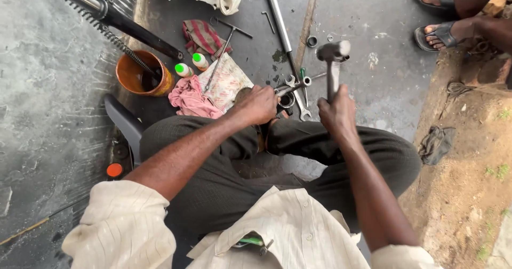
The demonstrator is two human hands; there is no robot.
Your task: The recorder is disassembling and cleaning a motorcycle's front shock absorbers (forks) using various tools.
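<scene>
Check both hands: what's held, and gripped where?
Right hand grips a hammer low on its handle, head raised. Left hand is closed over a small metal part on the ground; the part and the grip spot are hidden.

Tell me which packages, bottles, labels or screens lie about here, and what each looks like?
Two small bottles: on the floor beside the orange pot, white with green caps, lying side by side.
Printed paper sheet: spread on the floor left of the left hand, pale with reddish patterning.
No screens or signs show.
</scene>
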